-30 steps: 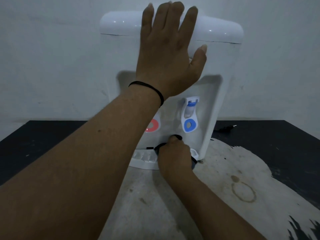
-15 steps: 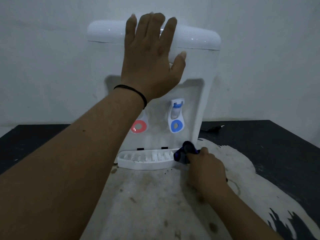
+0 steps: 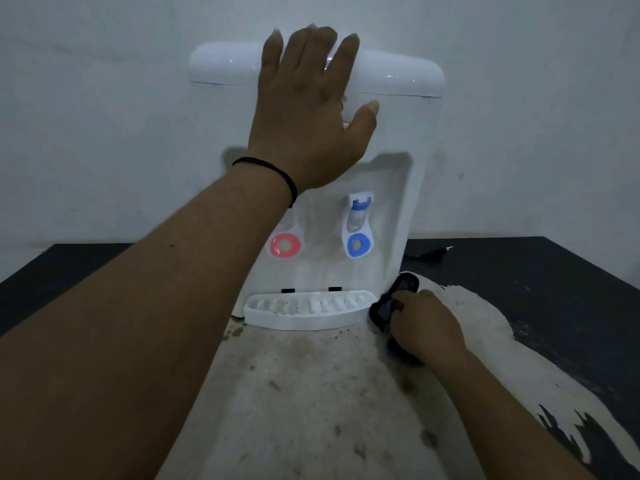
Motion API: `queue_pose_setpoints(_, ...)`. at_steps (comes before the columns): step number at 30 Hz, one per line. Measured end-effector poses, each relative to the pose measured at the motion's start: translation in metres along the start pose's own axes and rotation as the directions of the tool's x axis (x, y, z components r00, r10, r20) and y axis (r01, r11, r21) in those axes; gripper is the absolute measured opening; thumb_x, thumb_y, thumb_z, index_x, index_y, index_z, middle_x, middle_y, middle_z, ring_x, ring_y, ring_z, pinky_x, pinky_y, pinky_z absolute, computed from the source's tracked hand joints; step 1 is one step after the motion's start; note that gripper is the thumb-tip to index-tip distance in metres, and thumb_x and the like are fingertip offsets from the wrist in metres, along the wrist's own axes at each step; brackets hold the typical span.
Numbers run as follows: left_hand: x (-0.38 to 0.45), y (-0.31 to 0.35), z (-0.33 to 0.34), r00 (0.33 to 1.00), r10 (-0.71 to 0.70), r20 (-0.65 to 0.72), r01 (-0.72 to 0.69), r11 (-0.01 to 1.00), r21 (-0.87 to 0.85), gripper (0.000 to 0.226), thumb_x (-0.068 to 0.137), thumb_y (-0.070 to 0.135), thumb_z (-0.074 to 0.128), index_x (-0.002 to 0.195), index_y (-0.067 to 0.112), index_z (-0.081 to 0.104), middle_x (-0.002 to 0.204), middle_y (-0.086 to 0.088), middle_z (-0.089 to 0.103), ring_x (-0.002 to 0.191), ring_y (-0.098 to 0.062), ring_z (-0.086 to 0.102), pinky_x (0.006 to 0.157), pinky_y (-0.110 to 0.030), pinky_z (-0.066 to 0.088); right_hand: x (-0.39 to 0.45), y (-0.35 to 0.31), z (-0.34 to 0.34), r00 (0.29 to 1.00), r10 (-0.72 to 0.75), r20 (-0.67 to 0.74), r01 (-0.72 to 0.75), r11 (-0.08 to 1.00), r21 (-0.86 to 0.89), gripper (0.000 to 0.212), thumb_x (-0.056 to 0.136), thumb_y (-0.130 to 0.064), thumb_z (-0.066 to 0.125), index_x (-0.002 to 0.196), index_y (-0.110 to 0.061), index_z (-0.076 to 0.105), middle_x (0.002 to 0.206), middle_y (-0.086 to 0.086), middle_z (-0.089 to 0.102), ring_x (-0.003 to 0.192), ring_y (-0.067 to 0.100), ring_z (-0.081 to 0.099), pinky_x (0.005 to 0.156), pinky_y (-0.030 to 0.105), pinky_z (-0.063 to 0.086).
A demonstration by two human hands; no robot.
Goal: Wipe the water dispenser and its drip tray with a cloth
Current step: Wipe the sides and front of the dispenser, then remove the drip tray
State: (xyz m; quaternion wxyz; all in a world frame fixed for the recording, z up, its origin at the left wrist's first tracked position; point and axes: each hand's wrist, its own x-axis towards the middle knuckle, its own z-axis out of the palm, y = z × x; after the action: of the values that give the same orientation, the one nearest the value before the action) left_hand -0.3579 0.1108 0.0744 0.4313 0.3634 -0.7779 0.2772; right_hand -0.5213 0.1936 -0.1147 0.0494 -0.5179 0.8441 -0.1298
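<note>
Left hand [image 3: 308,112] flat, fingers straight, pressed on upper front of white water dispenser [image 3: 401,140] on the stained table [image 3: 311,393]; right hand [image 3: 424,327] gripping dark cloth [image 3: 394,299] against drip tray [image 3: 304,311] right end.

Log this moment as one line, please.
left hand flat on dispenser top | right hand grips cloth beside drip tray
</note>
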Motion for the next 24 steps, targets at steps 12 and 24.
queue_pose_setpoints(12, -0.11, 0.017, -0.028, 0.999, -0.028, -0.045, 0.002, 0.864, -0.504, 0.046, 0.091, 0.025, 0.048, 0.134, 0.007, 0.047, 0.144, -0.014, 0.043, 0.137, -0.023, 0.034, 0.115, -0.034, 0.025, -0.086, -0.04, -0.022, 0.977, 0.083, -0.198, 0.145, 0.429, 0.892, 0.012, 0.091, -0.026, 0.055, 0.098, -0.029, 0.046, 0.09, -0.011, 0.057, 0.08, 0.006, 0.056, 0.062, 0.025, 0.043)
queue_pose_setpoints(24, -0.223, 0.022, -0.043, 0.597, -0.474, 0.647, 0.727, -0.02, -0.686, 0.018, 0.088, 0.032, 0.058, 0.104, 0.029, 0.064, 0.096, 0.011, 0.073, 0.093, -0.008, 0.068, 0.082, -0.026, 0.054, -0.114, -0.102, 0.007, 0.936, -0.329, 0.125, -0.071, 0.173, 0.982, 0.03, 0.094, -0.011, 0.044, 0.091, -0.024, 0.071, 0.096, -0.006, 0.073, 0.094, 0.004, 0.066, 0.08, 0.018, 0.047)
